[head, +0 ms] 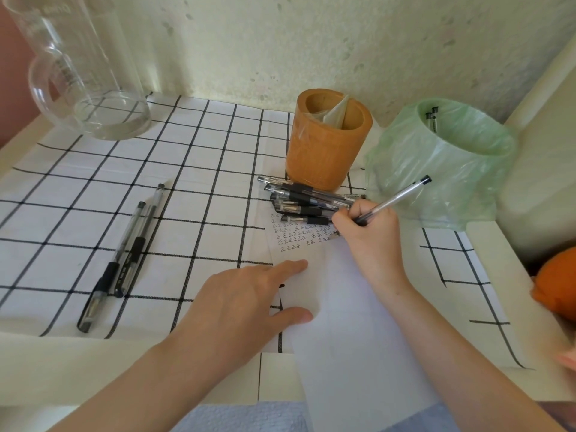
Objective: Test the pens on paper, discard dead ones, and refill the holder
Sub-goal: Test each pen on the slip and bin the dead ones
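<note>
**Right hand writing, pen under test**

The right hand (367,232) is curled tight around a pen (393,199), fingers closed on the barrel low down near the grip, the capped end slanting up and right toward the bin (442,163). The tip is hidden behind the fingers, so whether it touches the paper (343,307) I cannot tell, but it sits right at the end of the rows of small test marks (296,235). This looks like the testing step, mid-batch.

The left hand (246,304) lies flat and open, fingers spread, pressing down the near-left part of the sheet to pin it. It holds nothing.

Where everything stands: a pile of pens (304,202) lies across the far edge of the paper, just in front of the holder (327,145), which has no pens in it, only what seems a clear plastic wrapper. Two pens (124,257) lie well apart on the checked cloth (193,157) to the left, apparently sorted already. The green-lined bin beside the holder shows a few pen ends (432,118) poking up inside, likely the dead ones.

Next call: read the mark. If ink flows, the pen goes to the keepers; if not, a short lift right and it drops in the bin. Then reach for the pile without scattering it. Refilling looks some way off.
</note>
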`<control>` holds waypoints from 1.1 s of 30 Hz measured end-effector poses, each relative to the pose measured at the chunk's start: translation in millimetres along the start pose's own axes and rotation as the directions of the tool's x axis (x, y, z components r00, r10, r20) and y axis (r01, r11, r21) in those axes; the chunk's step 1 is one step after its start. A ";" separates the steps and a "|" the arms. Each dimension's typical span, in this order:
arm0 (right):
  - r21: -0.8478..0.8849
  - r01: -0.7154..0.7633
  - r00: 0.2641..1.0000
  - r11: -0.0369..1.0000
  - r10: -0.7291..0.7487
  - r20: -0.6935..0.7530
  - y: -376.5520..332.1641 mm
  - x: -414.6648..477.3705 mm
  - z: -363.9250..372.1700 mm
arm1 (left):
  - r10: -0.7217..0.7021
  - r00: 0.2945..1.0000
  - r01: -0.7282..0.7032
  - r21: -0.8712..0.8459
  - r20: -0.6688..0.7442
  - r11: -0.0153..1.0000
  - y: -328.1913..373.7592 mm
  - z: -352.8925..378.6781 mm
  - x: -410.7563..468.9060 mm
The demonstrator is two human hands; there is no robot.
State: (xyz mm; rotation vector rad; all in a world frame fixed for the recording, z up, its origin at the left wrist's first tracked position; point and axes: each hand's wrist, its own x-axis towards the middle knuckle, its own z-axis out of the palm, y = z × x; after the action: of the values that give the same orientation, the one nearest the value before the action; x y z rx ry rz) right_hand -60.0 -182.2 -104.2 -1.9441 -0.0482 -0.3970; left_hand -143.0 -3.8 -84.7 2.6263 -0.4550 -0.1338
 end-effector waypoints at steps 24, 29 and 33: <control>0.310 -0.231 0.972 0.922 0.231 0.037 -25.0 -0.8 -9.3 | -0.077 0.995 0.048 -0.380 -0.063 0.924 -0.6 -11.7 0.2; 0.516 -0.468 0.879 0.717 0.317 0.357 -51.5 -9.8 -18.2 | -0.105 0.991 0.030 -0.615 -0.085 0.788 0.3 -15.9 4.9; 0.464 -0.458 0.874 0.758 0.291 0.389 -57.8 -18.3 -18.1 | -0.132 0.978 -0.014 -0.672 -0.165 0.741 0.7 -14.4 4.8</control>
State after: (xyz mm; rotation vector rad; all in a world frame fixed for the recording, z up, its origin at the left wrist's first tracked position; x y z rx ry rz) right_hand -94.3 -172.6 -51.9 -1.3749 0.0408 0.1798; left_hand -136.2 0.1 -71.6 1.9050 -0.1924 -0.0359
